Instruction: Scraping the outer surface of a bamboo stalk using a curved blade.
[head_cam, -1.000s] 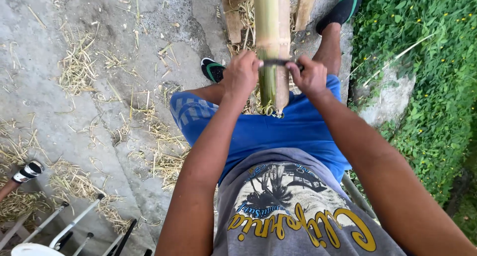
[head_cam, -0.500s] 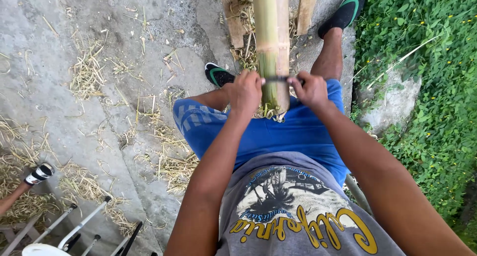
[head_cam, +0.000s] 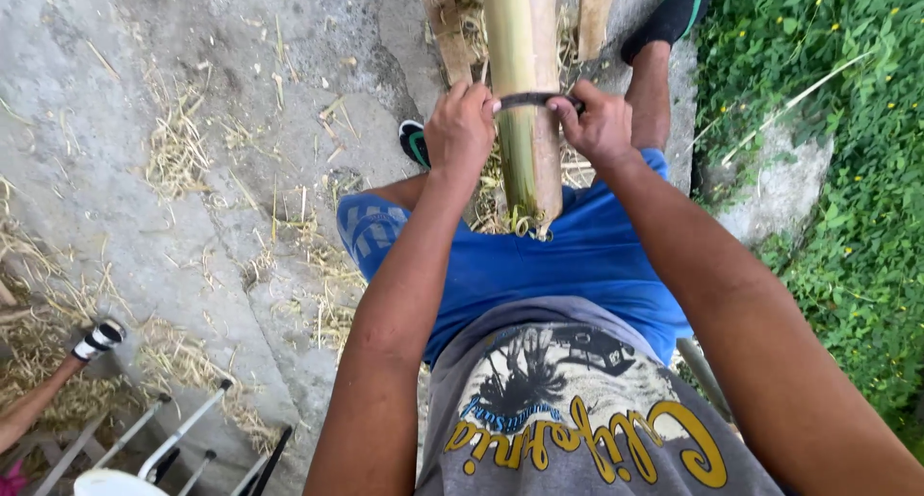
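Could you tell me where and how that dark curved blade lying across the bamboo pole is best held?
Probably by its two ends, one from each side, as the left hand and right hand do: the blade spans the bamboo pole crosswise, leaving only the ends free.

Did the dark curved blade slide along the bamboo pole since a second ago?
Cannot tell. Both hands hold the curved blade across the bamboo pole, a similar distance above the pole's cut end in each picture; the head camera moved, so any small slide is hidden.
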